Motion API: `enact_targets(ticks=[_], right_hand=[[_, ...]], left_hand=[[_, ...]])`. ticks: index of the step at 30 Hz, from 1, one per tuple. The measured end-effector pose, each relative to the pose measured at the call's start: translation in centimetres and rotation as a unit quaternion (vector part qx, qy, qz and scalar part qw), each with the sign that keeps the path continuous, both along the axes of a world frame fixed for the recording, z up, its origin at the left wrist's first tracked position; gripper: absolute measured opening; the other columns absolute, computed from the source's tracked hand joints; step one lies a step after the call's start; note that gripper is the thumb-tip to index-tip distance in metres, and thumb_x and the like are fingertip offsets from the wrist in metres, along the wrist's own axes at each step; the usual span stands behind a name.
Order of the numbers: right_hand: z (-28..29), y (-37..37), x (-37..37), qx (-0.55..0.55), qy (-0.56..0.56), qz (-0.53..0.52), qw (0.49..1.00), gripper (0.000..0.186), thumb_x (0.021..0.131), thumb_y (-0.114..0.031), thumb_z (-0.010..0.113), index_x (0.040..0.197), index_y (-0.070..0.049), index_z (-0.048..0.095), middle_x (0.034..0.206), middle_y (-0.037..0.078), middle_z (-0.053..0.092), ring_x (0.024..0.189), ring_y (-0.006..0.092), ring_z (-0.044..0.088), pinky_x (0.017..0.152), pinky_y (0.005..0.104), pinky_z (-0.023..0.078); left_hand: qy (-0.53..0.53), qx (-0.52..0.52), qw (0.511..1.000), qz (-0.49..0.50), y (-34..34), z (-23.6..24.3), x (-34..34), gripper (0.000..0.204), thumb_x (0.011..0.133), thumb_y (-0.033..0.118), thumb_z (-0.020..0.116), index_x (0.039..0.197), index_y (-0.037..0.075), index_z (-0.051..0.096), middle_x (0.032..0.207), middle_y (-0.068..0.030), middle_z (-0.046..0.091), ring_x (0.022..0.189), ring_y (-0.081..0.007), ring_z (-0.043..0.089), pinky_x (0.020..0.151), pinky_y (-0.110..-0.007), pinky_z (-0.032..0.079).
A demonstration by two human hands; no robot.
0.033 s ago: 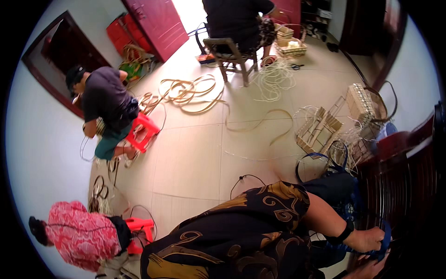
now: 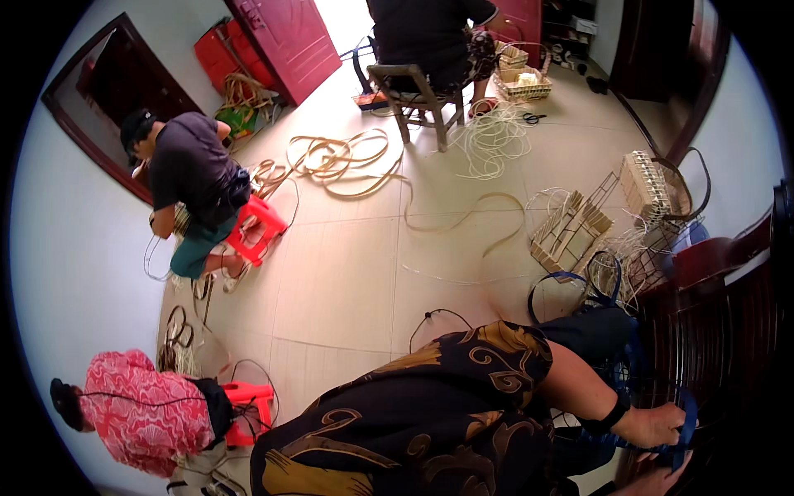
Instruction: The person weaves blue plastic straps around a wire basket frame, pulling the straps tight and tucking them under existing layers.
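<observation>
Both hands work at about four o'clock: the left hand is closed around a blue strap, seemingly holding it taut, while the right hand, just below, is too cropped to judge its grip.

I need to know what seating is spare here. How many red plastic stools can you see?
2: one stool under the person in the dark shirt at left, another stool beside the person in pink, lower left. More may be hidden.

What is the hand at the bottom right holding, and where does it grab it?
The hand grips a blue strap, fingers closed around a bend near its end. Which hand it is cannot be told.
</observation>
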State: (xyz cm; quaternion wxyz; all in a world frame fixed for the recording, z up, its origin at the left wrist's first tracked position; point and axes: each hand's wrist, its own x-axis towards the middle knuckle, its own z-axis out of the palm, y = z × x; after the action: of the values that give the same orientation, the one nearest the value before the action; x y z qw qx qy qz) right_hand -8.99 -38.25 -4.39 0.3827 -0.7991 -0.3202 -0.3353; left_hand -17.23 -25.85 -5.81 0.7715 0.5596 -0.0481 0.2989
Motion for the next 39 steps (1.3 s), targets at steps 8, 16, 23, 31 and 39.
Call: enact_targets(ticks=[8, 16, 23, 31, 39], right_hand=[[0.0, -3.2, -0.1, -0.024, 0.053, 0.013, 0.998, 0.045, 0.081, -0.009, 0.066, 0.126, -0.009, 0.059, 0.122, 0.012, 0.061, 0.110, 0.0308, 0.057, 0.095, 0.0414, 0.042], [1.0, -3.0, -3.8, -0.109, -0.030, -0.150, 0.982, 0.078, 0.066, -0.001, 0.074, 0.140, -0.012, 0.050, 0.140, 0.011, 0.050, 0.128, 0.0338, 0.045, 0.108, 0.0434, 0.033], [1.2, -1.9, -0.1, -0.173, -0.083, -0.190, 0.963, 0.041, 0.074, -0.005, 0.065, 0.115, -0.011, 0.068, 0.126, 0.004, 0.060, 0.118, 0.0277, 0.051, 0.101, 0.0449, 0.039], [-5.4, -17.4, 1.0, 0.208, 0.445, -0.292, 0.821, 0.040, 0.090, -0.025, 0.063, 0.116, 0.004, 0.065, 0.108, 0.020, 0.068, 0.097, 0.0318, 0.064, 0.090, 0.0380, 0.048], [2.5, -2.4, -1.5, -0.166, -0.012, -0.117, 0.979, 0.073, 0.068, -0.012, 0.077, 0.136, -0.013, 0.051, 0.136, 0.013, 0.050, 0.129, 0.0318, 0.043, 0.106, 0.0486, 0.031]], left_hand=[[0.056, -0.075, 0.990, -0.109, 1.1, 1.0, -1.7, 0.050, 0.095, 0.010, 0.051, 0.143, 0.008, 0.038, 0.084, -0.0087, 0.061, 0.062, -0.0164, 0.065, 0.047, -0.030, 0.054], [0.126, -0.054, 0.976, -0.168, 0.9, 3.6, -2.1, 0.065, 0.096, 0.002, 0.042, 0.155, 0.009, 0.018, 0.079, -0.0118, 0.063, 0.060, -0.0164, 0.061, 0.058, -0.028, 0.053], [0.143, -0.071, 0.963, -0.215, 2.9, 4.4, 0.9, 0.061, 0.104, 0.011, 0.044, 0.156, 0.009, 0.014, 0.081, -0.0108, 0.063, 0.061, -0.0145, 0.061, 0.058, -0.026, 0.052], [0.134, -0.049, 0.969, -0.200, 2.0, 4.3, 1.5, 0.058, 0.103, 0.016, 0.050, 0.154, 0.007, 0.024, 0.077, -0.0123, 0.064, 0.058, -0.0177, 0.062, 0.057, -0.029, 0.053], [0.147, -0.033, 0.972, -0.181, 1.5, 4.6, 1.1, 0.055, 0.104, 0.016, 0.049, 0.152, 0.006, 0.027, 0.078, -0.0079, 0.063, 0.059, -0.0123, 0.060, 0.056, -0.024, 0.051]])
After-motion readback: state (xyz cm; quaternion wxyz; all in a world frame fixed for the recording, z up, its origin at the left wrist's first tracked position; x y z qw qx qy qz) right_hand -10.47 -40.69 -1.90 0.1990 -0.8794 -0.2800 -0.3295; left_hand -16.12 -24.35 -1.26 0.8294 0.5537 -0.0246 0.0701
